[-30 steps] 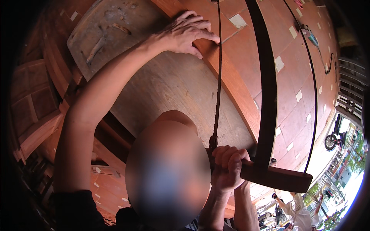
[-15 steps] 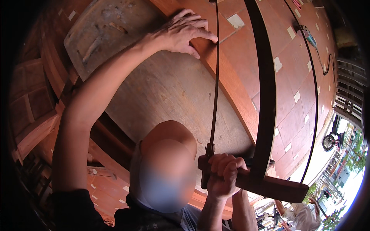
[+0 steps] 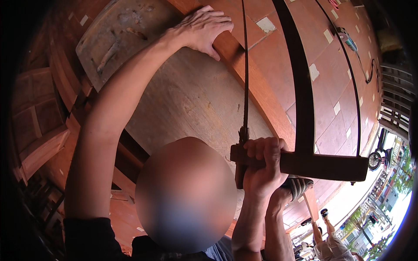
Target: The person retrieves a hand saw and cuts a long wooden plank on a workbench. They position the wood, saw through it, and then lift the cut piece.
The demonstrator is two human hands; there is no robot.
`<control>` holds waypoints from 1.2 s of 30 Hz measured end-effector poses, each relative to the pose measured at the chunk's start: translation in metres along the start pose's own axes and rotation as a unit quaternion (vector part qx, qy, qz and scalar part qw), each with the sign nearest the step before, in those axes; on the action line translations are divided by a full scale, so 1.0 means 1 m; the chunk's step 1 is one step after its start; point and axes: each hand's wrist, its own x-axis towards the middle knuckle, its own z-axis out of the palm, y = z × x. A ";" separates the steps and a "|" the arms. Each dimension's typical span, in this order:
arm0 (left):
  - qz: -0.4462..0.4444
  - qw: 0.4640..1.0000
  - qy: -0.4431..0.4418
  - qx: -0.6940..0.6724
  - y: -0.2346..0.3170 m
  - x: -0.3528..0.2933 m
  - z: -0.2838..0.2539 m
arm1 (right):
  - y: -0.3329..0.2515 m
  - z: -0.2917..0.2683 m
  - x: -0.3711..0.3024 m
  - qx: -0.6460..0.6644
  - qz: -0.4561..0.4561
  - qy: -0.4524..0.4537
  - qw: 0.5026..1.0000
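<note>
My right hand [image 3: 264, 165] is wrapped round the end of a wooden frame saw [image 3: 328, 167], by the lower end of its blade. The saw's thin toothed blade [image 3: 246, 95] runs upward in the view and crosses a reddish wooden plank [image 3: 261, 100]. Whether its teeth are in the wood I cannot tell. Farther up, my left hand [image 3: 203, 32] grips the plank, fingers over its top and thumb on the near side, a little left of the blade. Beneath the plank lies a worn grey-brown wooden board [image 3: 178, 102].
A teal power tool [image 3: 347, 39] with a cable lies on the red tiled floor [image 3: 328, 108] at right. Reddish wooden furniture parts [image 3: 48, 145] stand at left. A foot in a striped sandal [image 3: 301, 187] is beside my right hand. Another person [image 3: 333, 248] and a motorbike [image 3: 375, 160] are farther off.
My right hand and the saw's end have moved up and slightly right in the view, away from me. My left hand has shifted slightly left, and its fingers are now farther from the blade.
</note>
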 end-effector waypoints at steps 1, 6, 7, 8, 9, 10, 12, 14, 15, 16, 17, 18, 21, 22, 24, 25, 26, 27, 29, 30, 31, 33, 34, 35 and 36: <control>0.011 1.000 0.016 0.007 -0.004 -0.002 0.003 | -0.005 -0.008 -0.019 -0.016 -0.011 -0.026 0.999; 0.011 1.000 0.021 0.004 -0.005 -0.007 0.006 | -0.038 -0.039 -0.126 -0.075 -0.008 -0.004 0.997; 0.015 1.000 0.025 0.000 -0.004 -0.005 0.006 | -0.037 -0.037 -0.125 -0.069 -0.008 -0.003 0.998; 0.018 0.999 0.029 -0.003 -0.003 -0.005 0.006 | -0.037 -0.035 -0.122 -0.064 -0.007 -0.004 0.998; 0.015 1.000 0.023 -0.004 -0.003 -0.005 0.005 | -0.029 -0.036 -0.108 -0.064 -0.016 -0.016 0.998; 0.014 1.000 0.016 -0.003 -0.002 -0.004 0.004 | -0.019 -0.030 -0.085 -0.056 -0.027 -0.025 0.998; 0.021 1.000 0.013 0.000 0.002 0.002 0.002 | 0.010 -0.012 -0.017 -0.019 -0.037 -0.014 0.999; 0.021 1.000 0.011 0.002 0.000 0.000 0.004 | 0.026 0.001 0.030 0.008 -0.033 -0.013 0.999; 0.024 1.000 0.015 -0.003 0.000 0.002 0.004 | 0.022 0.001 0.030 0.009 -0.027 -0.011 1.000; 0.025 1.000 0.018 -0.005 -0.003 0.002 0.004 | 0.020 0.004 0.032 0.013 -0.019 -0.011 1.000; 0.023 1.000 0.018 -0.010 -0.004 0.000 0.003 | 0.018 0.002 0.023 0.015 -0.014 -0.013 1.000; 0.019 1.000 0.012 -0.007 -0.004 -0.002 0.002 | 0.015 -0.005 0.005 0.016 -0.010 -0.015 1.000; 0.013 1.000 0.005 -0.005 -0.001 -0.003 -0.003 | -0.008 -0.030 -0.070 -0.055 -0.049 -0.030 0.997; 0.008 1.000 0.005 -0.007 -0.003 -0.007 -0.001 | -0.018 -0.036 -0.096 -0.086 -0.056 -0.031 0.994; 0.019 1.000 0.016 -0.011 -0.002 -0.002 -0.001 | -0.033 -0.052 -0.142 -0.076 -0.054 -0.014 0.996; 0.031 0.999 0.028 -0.012 0.000 0.004 0.000 | -0.033 -0.051 -0.142 -0.075 -0.060 -0.013 0.995; 0.033 0.999 0.038 -0.011 0.000 0.000 0.001 | -0.034 -0.047 -0.138 -0.074 -0.059 -0.021 0.995; 0.021 0.999 0.025 -0.013 -0.001 -0.006 0.001 | -0.025 -0.046 -0.119 -0.084 -0.051 -0.023 0.995; 0.013 1.000 0.007 -0.018 0.001 -0.004 -0.002 | 0.003 -0.023 -0.047 -0.042 -0.046 -0.022 0.998; 0.017 1.000 0.006 -0.016 0.002 0.002 -0.004 | 0.014 -0.012 -0.010 -0.016 -0.043 -0.013 0.999; 0.012 1.000 0.000 -0.019 0.001 -0.001 0.000 | 0.024 -0.001 0.021 0.005 -0.031 -0.010 0.999; 0.014 1.000 0.005 -0.015 0.000 0.001 0.000 | 0.026 0.009 0.039 -0.022 -0.036 0.008 0.999; 0.016 1.000 0.010 -0.010 -0.001 0.000 0.001 | 0.024 0.011 0.037 -0.038 -0.034 0.013 0.999; 0.016 1.000 0.014 -0.005 -0.002 0.000 0.001 | 0.023 0.012 0.035 -0.054 -0.031 0.019 0.998; 0.013 1.000 0.006 -0.009 -0.003 -0.001 0.001 | 0.020 0.002 0.016 -0.028 -0.019 0.007 0.999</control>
